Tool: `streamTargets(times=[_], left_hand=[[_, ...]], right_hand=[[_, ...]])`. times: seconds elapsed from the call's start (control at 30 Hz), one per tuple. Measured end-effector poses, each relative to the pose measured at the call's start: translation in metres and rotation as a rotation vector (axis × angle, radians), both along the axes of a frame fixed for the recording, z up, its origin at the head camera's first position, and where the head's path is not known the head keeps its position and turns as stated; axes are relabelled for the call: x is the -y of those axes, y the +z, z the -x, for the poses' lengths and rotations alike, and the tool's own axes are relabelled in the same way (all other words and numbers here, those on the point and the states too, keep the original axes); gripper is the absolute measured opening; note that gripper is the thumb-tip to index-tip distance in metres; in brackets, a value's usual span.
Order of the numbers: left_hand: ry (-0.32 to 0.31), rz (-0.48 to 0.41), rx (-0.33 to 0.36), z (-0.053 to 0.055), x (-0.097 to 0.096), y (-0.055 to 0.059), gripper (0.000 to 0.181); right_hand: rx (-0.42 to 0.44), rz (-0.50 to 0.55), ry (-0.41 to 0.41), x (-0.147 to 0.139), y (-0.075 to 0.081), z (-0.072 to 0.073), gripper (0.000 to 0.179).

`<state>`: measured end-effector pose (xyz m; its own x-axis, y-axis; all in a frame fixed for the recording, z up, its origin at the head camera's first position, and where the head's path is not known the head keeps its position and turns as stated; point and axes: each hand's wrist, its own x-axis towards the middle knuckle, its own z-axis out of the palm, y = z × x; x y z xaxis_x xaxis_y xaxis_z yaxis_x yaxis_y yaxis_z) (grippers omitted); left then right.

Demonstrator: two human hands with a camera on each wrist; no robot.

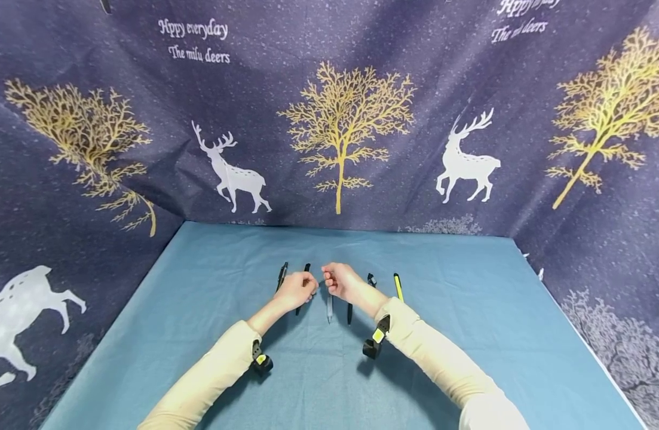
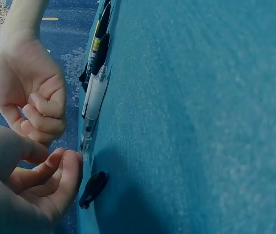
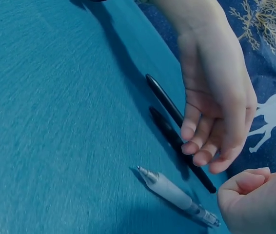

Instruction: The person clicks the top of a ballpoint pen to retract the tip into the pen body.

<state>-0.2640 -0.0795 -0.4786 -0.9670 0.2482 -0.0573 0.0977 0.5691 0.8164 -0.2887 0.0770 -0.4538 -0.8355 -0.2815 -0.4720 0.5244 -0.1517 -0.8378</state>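
Note:
My left hand (image 1: pixel 298 289) hovers close over a black pen (image 1: pixel 306 267), which shows beyond and below the fingers in the head view. Its fingers are loosely bent, with nothing seen between them in the right wrist view. Beside it, my right hand (image 1: pixel 344 280) has its fingers curled in toward the palm, and no object shows in them. Right below that hand lies a clear and white pen (image 3: pixel 172 192) with a metal tip, its upper end overlapped by the fingers in the head view. The two hands face each other, a small gap apart.
Another black pen (image 1: pixel 282 276) lies at the left of the row. To the right are a dark pen (image 1: pixel 349 313), a black pen end (image 1: pixel 371 279) partly behind the right wrist, and a yellow pen (image 1: pixel 398 286). A blue cloth (image 1: pixel 458 263) covers the table; a printed curtain (image 1: pixel 340 36) hangs behind.

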Motion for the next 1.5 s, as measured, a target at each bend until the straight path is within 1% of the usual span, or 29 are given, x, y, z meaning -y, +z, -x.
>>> streamTargets(times=[0.2,0.3,0.5,0.63,0.73,0.9,1.0,1.1,1.23,1.4,1.5], left_hand=[[-0.017,0.011,0.002,-0.002,-0.002,0.001,0.021],[-0.02,0.016,0.012,-0.003,-0.004,0.002,0.022],[-0.037,0.025,0.04,-0.003,-0.006,0.001,0.026],[-0.027,0.039,0.052,-0.001,-0.008,-0.001,0.027],[-0.016,0.049,0.059,-0.001,-0.01,-0.002,0.029],[-0.025,0.05,0.073,-0.001,-0.013,-0.001,0.034],[-0.036,0.045,0.082,0.0,-0.015,-0.002,0.036],[-0.045,0.036,0.093,0.001,-0.016,-0.002,0.036],[-0.041,0.021,0.117,0.003,-0.018,-0.003,0.037],[-0.05,0.028,0.122,0.005,-0.022,-0.003,0.037],[-0.056,0.037,0.115,0.005,-0.024,-0.003,0.035]], right_hand=[[-0.011,-0.019,-0.035,-0.004,0.002,0.0,0.035],[-0.008,-0.022,-0.051,-0.006,0.002,0.0,0.039],[-0.015,-0.044,-0.102,-0.009,-0.002,0.002,0.037],[-0.027,-0.056,-0.16,-0.011,-0.002,0.001,0.033],[-0.028,-0.061,-0.193,-0.014,-0.002,0.001,0.034],[-0.024,-0.079,-0.188,-0.018,0.0,0.0,0.038],[-0.022,-0.085,-0.181,-0.018,-0.001,-0.001,0.037],[-0.024,-0.09,-0.191,-0.018,-0.003,-0.002,0.036],[-0.025,-0.102,-0.21,-0.017,-0.006,-0.001,0.037],[-0.055,-0.117,-0.225,-0.018,-0.008,0.001,0.041],[-0.075,-0.126,-0.22,-0.018,-0.007,0.001,0.043]])
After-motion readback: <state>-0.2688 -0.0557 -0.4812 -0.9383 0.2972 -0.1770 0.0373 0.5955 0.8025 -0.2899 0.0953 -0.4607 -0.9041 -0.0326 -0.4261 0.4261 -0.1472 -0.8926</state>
